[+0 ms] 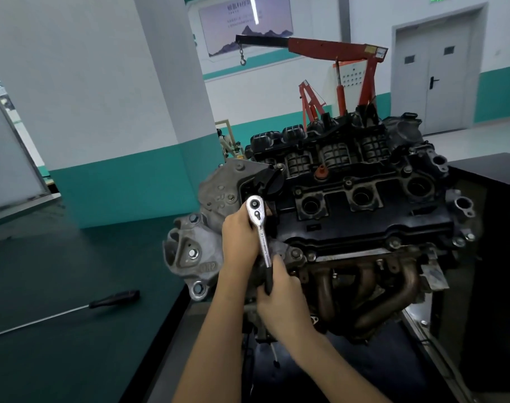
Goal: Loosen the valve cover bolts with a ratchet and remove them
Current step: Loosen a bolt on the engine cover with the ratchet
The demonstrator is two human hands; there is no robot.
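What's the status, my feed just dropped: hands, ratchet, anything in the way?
Left hand holds the ratchet at its head, right hand grips its handle. Head sits at a corner of the valve cover; bolt hidden beneath. Nothing blocking in view.

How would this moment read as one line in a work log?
left hand: holds ratchet at its head | right hand: grips ratchet handle | ratchet head: at left end of valve cover | screwdriver: lying on green bench
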